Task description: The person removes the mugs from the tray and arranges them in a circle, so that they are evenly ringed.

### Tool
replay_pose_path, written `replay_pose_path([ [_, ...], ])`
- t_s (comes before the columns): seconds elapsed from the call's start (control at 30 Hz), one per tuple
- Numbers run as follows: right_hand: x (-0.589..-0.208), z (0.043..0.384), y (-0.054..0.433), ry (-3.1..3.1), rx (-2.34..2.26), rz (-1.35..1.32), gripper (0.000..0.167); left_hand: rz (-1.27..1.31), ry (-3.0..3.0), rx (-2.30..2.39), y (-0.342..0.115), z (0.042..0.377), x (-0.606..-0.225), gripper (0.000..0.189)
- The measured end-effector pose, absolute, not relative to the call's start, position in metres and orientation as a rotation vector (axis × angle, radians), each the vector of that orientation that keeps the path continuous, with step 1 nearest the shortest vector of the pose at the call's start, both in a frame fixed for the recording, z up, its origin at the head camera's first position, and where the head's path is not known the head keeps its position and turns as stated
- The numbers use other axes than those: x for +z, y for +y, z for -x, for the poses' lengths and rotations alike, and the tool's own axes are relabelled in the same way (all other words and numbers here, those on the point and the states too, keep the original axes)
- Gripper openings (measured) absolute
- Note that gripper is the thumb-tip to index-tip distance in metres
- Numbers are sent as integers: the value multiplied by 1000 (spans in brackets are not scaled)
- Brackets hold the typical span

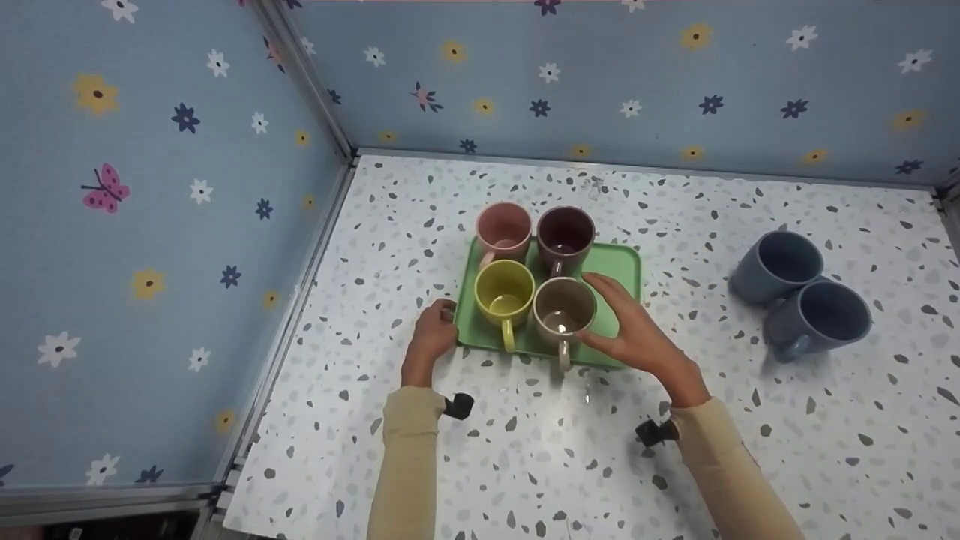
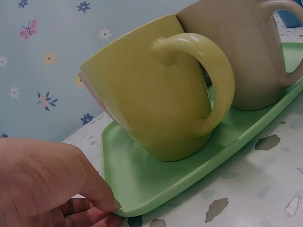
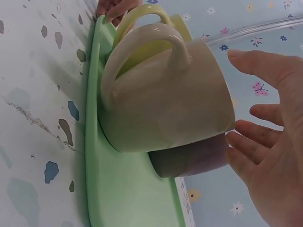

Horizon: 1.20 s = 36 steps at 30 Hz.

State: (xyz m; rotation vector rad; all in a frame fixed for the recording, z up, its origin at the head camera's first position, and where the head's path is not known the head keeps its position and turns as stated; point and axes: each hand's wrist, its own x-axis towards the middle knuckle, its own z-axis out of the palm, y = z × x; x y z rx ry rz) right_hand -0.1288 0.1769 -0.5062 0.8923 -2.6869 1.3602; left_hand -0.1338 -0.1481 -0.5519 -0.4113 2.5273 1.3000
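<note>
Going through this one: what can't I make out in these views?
- Head: base of the pink mug, hidden by the yellow mug.
- Left wrist: part of the beige mug, beyond the top edge.
- Right wrist: handle of the maroon mug, hidden by the beige mug.
- Right wrist: right end of the green tray, cut by the bottom edge.

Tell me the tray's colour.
The tray is light green; the head view shows it best.
</note>
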Motion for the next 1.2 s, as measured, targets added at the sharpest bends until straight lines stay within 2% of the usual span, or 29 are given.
replay_pose_path([
  [1.2, -513, 134, 155, -2800, 1429, -826, 103, 421, 2519, 1318, -148, 135, -555, 47],
])
